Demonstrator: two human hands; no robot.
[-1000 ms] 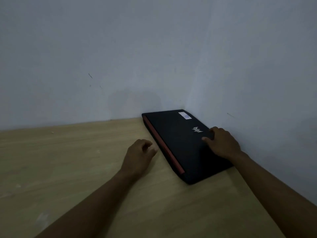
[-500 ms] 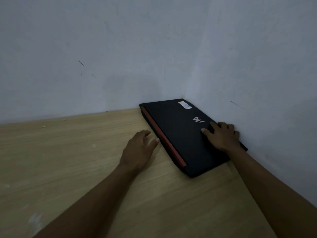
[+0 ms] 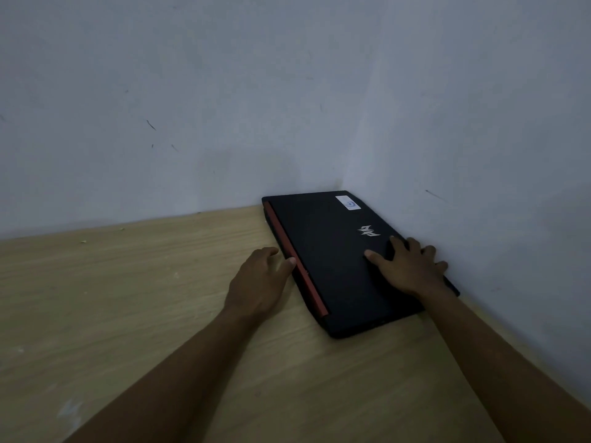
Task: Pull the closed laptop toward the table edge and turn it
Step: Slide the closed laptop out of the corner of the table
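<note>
- Black closed laptop [image 3: 339, 260] lies flat in the far right corner of the wooden table [image 3: 128, 298], its right side against the wall [image 3: 479, 139].
- I see a red strip [image 3: 299, 266] along its left edge, and a white sticker [image 3: 348, 203] near the back.
- My right hand [image 3: 409, 266] rests palm-down on the lid, fingers spread, gripping nothing.
- My left hand [image 3: 259, 279] sits loosely curled on the table, thumb touching the red strip.

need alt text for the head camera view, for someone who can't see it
A closed black laptop with a red hinge strip lies in the corner of a wooden table against grey walls. The right hand rests flat on its lid; the left hand lies on the table with fingertips at the red edge.
</note>
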